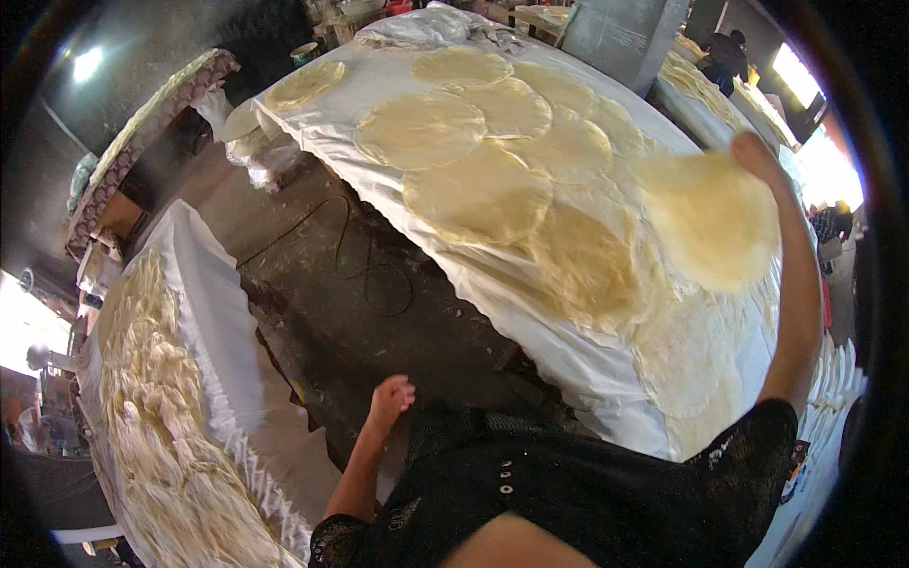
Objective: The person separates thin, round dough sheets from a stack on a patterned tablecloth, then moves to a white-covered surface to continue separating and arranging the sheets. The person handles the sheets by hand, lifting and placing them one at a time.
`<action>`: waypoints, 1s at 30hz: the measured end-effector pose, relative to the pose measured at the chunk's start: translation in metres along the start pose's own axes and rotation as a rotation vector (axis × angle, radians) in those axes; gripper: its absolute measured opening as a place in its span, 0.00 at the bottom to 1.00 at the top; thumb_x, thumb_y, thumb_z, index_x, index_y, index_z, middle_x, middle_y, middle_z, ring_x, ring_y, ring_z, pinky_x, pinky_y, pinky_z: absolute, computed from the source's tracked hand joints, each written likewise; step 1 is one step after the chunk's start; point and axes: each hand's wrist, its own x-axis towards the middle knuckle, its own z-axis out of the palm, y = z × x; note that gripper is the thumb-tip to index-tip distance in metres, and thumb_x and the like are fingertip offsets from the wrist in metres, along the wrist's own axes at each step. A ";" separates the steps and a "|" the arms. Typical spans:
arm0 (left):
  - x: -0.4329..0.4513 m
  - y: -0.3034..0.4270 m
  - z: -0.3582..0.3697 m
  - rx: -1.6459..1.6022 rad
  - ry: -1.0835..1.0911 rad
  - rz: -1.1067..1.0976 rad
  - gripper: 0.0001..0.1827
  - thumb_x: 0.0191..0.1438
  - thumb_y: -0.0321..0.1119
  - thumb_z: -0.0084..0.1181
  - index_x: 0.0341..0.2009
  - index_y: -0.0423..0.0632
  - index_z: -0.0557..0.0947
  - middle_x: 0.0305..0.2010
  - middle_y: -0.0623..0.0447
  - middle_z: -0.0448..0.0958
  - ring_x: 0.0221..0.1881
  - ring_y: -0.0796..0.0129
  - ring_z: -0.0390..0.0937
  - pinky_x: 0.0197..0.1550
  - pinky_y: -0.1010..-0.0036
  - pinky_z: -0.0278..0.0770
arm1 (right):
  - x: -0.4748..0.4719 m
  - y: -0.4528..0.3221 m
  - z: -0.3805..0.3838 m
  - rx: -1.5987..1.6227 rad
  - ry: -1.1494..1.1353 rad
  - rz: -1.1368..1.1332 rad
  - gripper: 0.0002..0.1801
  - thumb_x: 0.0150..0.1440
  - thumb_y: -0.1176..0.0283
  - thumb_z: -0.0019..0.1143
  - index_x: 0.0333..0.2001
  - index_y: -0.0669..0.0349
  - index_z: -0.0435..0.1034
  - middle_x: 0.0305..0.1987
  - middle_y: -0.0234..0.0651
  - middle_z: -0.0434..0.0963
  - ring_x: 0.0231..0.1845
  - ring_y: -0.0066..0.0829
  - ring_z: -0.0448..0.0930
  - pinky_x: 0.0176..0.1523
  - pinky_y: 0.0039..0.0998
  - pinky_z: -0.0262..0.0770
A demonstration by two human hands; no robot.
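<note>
My right hand (pixel 754 155) is raised at the right and grips the upper edge of a thin round pale-yellow sheet, dough-like (pixel 710 224). The sheet hangs blurred above the cloth-covered table. Beneath and beside it, similar round sheets (pixel 479 192) lie flat and overlapping on the white cloth (pixel 398 206). A wrinkled, more translucent sheet (pixel 586 266) rests nearer to me. My left hand (pixel 392 400) is held over the dark floor in front of my body, its fingers curled. Nothing shows in it, and it touches neither table.
On the left, a second cloth-covered table (pixel 220 312) bears crumpled sheets (pixel 156 397). Between the tables, a cable (pixel 390 287) curls on the floor (pixel 312 284). A grey pillar (pixel 618 42) rises beyond the main table. Another person (pixel 723 60) is far back at the right.
</note>
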 end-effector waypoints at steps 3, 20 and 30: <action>0.031 0.103 -0.006 0.064 -0.039 0.058 0.18 0.59 0.32 0.46 0.52 0.39 0.71 0.40 0.48 0.77 0.36 0.68 0.76 0.39 0.73 0.75 | 0.103 -0.154 -0.073 0.165 0.258 -0.115 0.12 0.51 0.70 0.44 0.23 0.68 0.65 0.23 0.52 0.71 0.27 0.48 0.74 0.32 0.44 0.65; 0.352 0.353 -0.114 -0.373 -0.043 0.171 0.11 0.57 0.32 0.48 0.44 0.42 0.73 0.45 0.47 0.74 0.45 0.59 0.75 0.43 0.66 0.78 | 0.233 -0.497 0.148 0.665 0.202 -0.371 0.22 0.40 0.88 0.46 0.39 0.58 0.75 0.54 0.34 0.73 0.59 0.37 0.68 0.63 0.39 0.59; 0.508 0.448 -0.158 0.317 0.059 0.368 0.17 0.53 0.27 0.43 0.47 0.38 0.74 0.44 0.49 0.75 0.42 0.68 0.74 0.38 0.75 0.75 | 0.242 -0.639 0.106 1.341 0.139 -0.093 0.21 0.41 0.89 0.42 0.38 0.61 0.74 0.48 0.39 0.76 0.48 0.40 0.75 0.47 0.32 0.73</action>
